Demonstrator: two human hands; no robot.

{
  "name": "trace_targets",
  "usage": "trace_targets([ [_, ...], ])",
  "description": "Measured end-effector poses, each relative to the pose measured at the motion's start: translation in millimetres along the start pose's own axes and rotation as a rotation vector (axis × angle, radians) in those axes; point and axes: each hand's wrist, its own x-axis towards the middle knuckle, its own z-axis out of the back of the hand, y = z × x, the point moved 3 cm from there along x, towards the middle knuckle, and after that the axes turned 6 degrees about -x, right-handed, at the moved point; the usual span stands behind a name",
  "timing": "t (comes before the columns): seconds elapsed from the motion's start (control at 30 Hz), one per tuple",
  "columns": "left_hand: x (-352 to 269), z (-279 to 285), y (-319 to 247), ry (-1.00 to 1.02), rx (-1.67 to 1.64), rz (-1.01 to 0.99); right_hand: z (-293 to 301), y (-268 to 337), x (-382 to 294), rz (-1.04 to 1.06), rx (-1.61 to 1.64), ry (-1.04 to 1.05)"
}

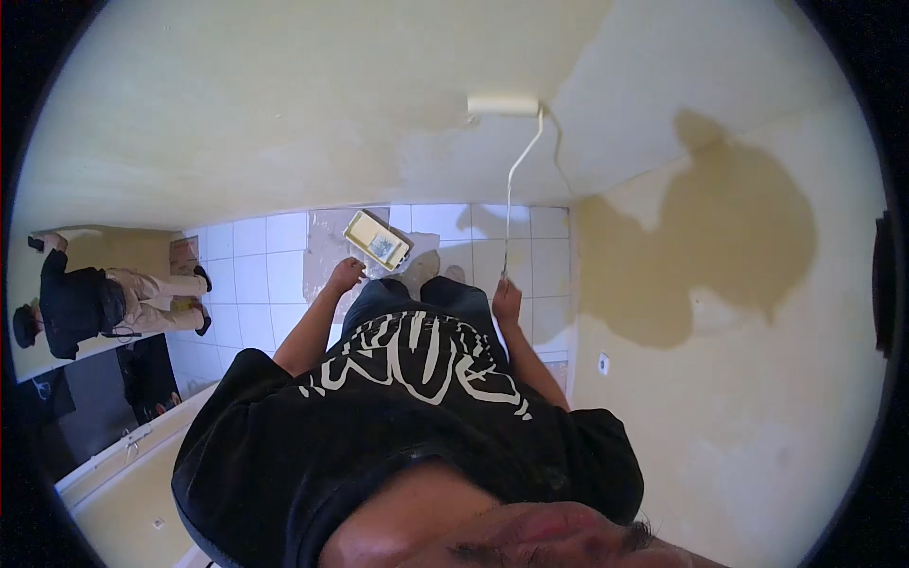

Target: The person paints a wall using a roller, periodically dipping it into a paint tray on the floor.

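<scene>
My right hand (pixel 506 301) is closed around the lower end of a paint roller (pixel 504 106). Its long, bent, paint-covered metal frame rises from the hand, and the pale yellow roller sleeve lies against the wall (pixel 341 121) in front of me. Around the sleeve the wall shows darker and lighter patches. My left hand (pixel 347 274) hangs at my other side with its fingers loosely bent; whether it holds anything small is not clear. Just beyond it a yellowish paint tray (pixel 376 240) rests on cardboard (pixel 323 248) on the floor.
White floor tiles (pixel 250 277) run along the wall's base. A side wall (pixel 710 397) with a socket (pixel 603 363) stands close on the right and bears my shadow. At the far left another person (pixel 85 305) in dark top and light trousers works at a wall, near a dark doorway.
</scene>
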Motion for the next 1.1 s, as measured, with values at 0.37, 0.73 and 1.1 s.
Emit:
trace_targets([
  [0.37, -34, 37, 75, 0.011, 0.038, 0.277, 2, 91, 52, 0.104, 0.226, -0.077],
  [0.73, -64, 55, 105, 0.005, 0.133, -0.012, -71, -27, -48, -0.006, 0.066, -0.101],
  [1.1, -121, 113, 191, 0.053, 0.269, 0.239, -49, 1, 36, 0.074, 0.144, -0.122],
])
